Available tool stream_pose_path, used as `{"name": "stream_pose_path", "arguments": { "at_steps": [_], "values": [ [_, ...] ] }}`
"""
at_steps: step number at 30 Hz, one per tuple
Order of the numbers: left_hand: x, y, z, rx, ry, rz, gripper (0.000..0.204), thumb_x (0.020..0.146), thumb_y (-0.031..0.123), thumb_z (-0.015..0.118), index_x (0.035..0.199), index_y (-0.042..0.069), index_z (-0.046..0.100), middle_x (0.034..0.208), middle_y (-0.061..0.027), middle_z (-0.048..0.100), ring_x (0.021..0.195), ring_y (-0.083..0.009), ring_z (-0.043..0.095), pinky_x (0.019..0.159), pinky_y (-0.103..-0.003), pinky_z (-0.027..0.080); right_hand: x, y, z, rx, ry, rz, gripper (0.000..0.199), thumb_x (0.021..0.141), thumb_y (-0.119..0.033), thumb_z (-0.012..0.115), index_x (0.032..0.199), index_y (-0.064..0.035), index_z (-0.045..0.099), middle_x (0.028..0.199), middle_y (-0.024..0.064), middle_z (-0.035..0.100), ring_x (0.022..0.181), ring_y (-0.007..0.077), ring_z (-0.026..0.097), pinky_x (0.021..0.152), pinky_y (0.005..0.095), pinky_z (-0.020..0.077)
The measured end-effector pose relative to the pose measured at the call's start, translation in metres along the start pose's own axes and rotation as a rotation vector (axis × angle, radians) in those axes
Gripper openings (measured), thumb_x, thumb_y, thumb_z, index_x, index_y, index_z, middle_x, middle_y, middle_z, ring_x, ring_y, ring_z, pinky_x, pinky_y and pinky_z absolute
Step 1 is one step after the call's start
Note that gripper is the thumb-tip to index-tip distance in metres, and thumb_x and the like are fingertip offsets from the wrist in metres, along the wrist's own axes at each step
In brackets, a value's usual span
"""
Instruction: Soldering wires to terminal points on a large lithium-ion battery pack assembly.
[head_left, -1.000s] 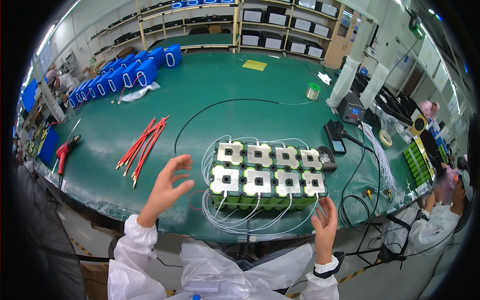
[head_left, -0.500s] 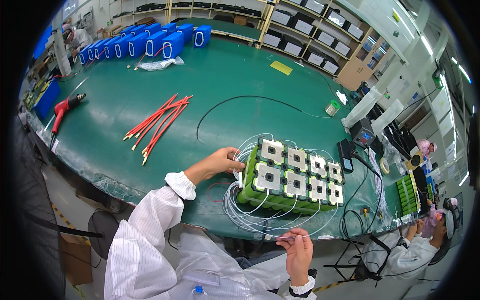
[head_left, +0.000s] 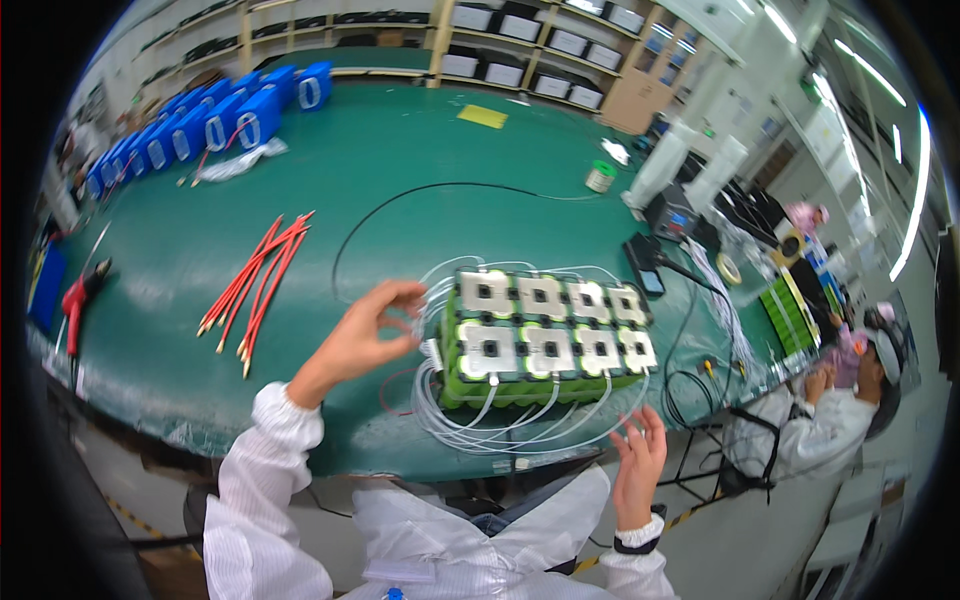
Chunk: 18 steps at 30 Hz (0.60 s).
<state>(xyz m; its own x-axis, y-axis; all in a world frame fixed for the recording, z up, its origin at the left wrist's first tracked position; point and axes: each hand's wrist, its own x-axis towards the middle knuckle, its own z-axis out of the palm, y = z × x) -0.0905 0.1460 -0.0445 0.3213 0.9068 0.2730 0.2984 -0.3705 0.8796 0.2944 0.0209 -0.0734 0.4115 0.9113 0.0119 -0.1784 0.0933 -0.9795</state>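
A green battery pack (head_left: pixel 545 350) with two rows of silver nickel plates on top lies near the table's front edge. Thin white wires (head_left: pixel 465 437) run from its plates and gather in loops at its left end and along its front. My left hand (head_left: pixel 365 335) is beside that left end, thumb and fingers apart and curved, holding nothing. By the pack's front right corner, my right hand (head_left: pixel 637 465) has its fingers spread upward, close to a white wire; whether a fingertip touches it I cannot tell.
Red cables (head_left: pixel 258 285) lie left on the green table (head_left: pixel 450 225), beyond them a red heat gun (head_left: pixel 75 300). Blue packs (head_left: pixel 200 125) stand far left. A black cord (head_left: pixel 400 200), solder spool (head_left: pixel 600 177) and soldering station (head_left: pixel 672 212) are further back. A co-worker (head_left: pixel 830 420) sits right.
My left hand has let go of the wires at the pack's left end and drawn back. My right hand has opened from its pinch on a wire and moved right. The view has shifted.
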Motion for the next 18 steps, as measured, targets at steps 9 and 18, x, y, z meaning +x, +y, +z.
{"name": "stream_pose_path", "arguments": {
  "at_steps": [9,18],
  "values": [
    [-0.003,0.017,0.031,-0.119,-0.237,-0.067,0.129,0.052,0.025,0.091,0.147,0.002,0.007,0.151,-0.0157,0.016,0.14,-0.0298,0.021,0.111,-0.046,0.03,0.047,0.0,-0.004,0.098,-0.204,-0.161,0.073,0.072,0.005,0.046,0.142,-0.0003,0.026,0.144,0.0158,0.032,0.138,0.0289,0.027,0.112,0.0429,0.0225],
    [0.013,-0.002,0.038,-0.078,-0.291,-0.055,0.143,0.048,0.024,0.093,0.146,0.0,-0.009,0.153,-0.019,0.01,0.142,-0.0289,0.014,0.114,-0.042,0.017,0.062,0.014,0.0,-0.072,-0.461,-0.203,0.084,0.081,-0.014,0.067,0.144,0.0068,0.016,0.145,0.0182,0.029,0.137,0.0267,0.027,0.112,0.0335,0.0195]
  ]
}}
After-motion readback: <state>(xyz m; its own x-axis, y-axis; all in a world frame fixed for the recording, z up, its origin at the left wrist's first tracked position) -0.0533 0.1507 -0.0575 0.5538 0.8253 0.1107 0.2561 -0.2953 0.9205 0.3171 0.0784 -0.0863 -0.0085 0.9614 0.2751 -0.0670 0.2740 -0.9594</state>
